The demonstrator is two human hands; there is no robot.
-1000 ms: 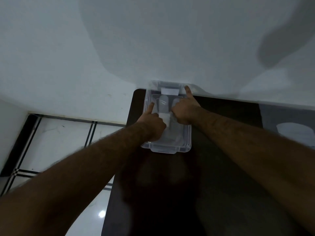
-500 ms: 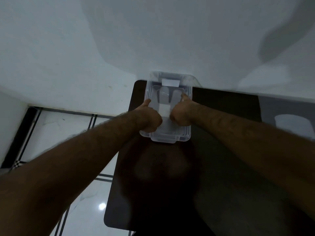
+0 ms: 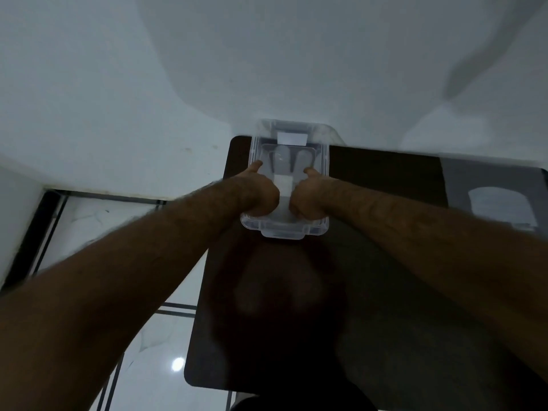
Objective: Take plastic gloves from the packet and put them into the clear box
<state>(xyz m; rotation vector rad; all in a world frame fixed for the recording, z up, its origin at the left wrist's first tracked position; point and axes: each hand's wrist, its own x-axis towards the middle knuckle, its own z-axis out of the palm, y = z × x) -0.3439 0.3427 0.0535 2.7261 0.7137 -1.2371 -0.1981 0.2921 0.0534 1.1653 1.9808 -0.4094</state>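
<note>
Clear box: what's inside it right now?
Inside the clear box, pale translucent plastic glove fingers point toward the wall. The left hand and right hand press down inside, covering the rest of the contents, so no count.

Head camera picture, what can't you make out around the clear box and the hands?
- Fingers of the left hand and right hand: curled under the fists, so the grip is hidden.
- Contents of the clear box: pale shapes, too hazy to confirm as gloves.
- Near part of the box floor: covered by both hands.
- Pale object on the table, far right: blurred, unidentifiable.
</note>
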